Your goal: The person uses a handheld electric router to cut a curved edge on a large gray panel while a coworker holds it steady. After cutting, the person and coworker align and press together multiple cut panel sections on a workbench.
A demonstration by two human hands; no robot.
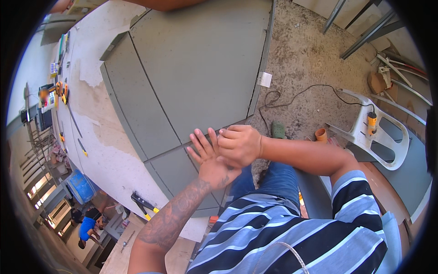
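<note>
Striped shirt (pixel 292 233) nearest, cut off at lower edge; jeans (pixel 278 178) below it. Left hand (pixel 211 160) laid flat, fingers spread, on the near part of a grey panel (pixel 200 68). Right hand (pixel 240 145) curled into a fist, overlapping the left at the panel's edge; its inner side is hidden, so can't tell if anything small is inside. Panel lies on a white table (pixel 109 132), scored by dark lines; far end cut off at top. White tag (pixel 264 79) on its right edge, any print too small to read. Black-and-yellow cutters (pixel 144 205) left of the left forearm. Beyond: green shoe (pixel 278 129), partly hidden; white chair (pixel 397 148) bearing a corded yellow tool (pixel 372 122), its markings illegible. Another person's arm (pixel 166 3) at top edge, mostly out of frame. Far left, blue drum (pixel 81 186) and crouched person in blue (pixel 86 228), details hard to make out.
</note>
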